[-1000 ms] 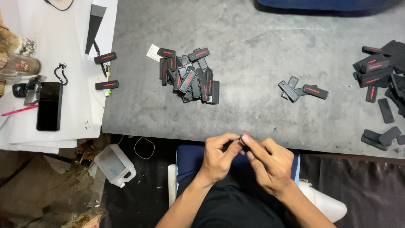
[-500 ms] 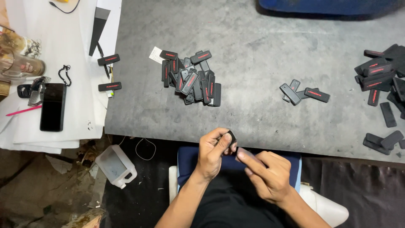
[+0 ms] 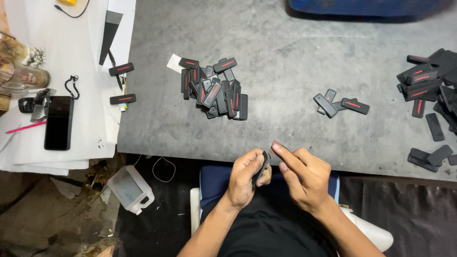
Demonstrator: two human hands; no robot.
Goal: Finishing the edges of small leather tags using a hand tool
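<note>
grey table (image 3: 285,133); left hand (image 3: 245,178) seemingly pinches black tab (image 3: 261,167).

I see a grey table (image 3: 285,38) carrying a heap of black tags (image 3: 214,88) centre-left, a few loose tags (image 3: 340,102) near the middle, another pile (image 3: 428,85) at right, and white paper sheets (image 3: 85,123) overlapping its left edge.

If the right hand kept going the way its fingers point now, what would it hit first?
The right hand points up-left, so it would probably first cross the grey table's near edge, then meet the central pile of flat black rectangular tags with red marks. Height above the table is unclear.
</note>
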